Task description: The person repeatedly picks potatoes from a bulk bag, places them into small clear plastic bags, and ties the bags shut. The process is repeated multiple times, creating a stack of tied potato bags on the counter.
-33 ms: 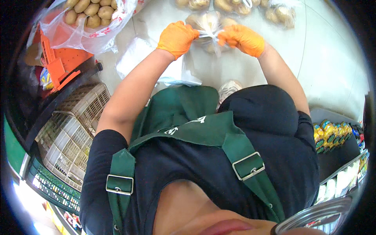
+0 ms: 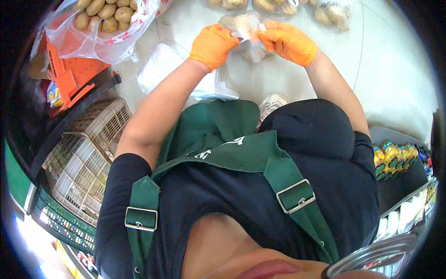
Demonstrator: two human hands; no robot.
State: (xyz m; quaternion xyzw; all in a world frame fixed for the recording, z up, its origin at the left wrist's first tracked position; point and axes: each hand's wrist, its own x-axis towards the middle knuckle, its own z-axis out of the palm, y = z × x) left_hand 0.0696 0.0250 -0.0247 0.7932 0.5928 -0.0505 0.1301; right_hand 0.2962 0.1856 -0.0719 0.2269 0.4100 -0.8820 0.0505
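A small clear plastic bag of potatoes (image 2: 253,55) is in front of me, partly hidden and smeared by motion. My left hand (image 2: 213,46), in an orange glove, is closed on the left side of the bag's gathered top. Closed as well, my right hand (image 2: 288,43) pinches the plastic from the right, in a matching glove. Between the two fists the whitish gathered plastic shows, but I cannot tell whether it is knotted. To the left of the bag, white plastic bags (image 2: 162,69) lie flat on the floor.
At the far left a large open plastic bag of potatoes (image 2: 109,39) rests by an orange crate (image 2: 76,74). More bagged potatoes (image 2: 332,17) lie beyond my hands. Pale plastic baskets (image 2: 83,172) stand at left; a shelf (image 2: 402,172) with yellow packages is at right.
Both hands have shifted slightly, the left one a little to the right. The gathered plastic between them has turned and blurred, and the bag's shape has changed. Both fists stay closed on it.
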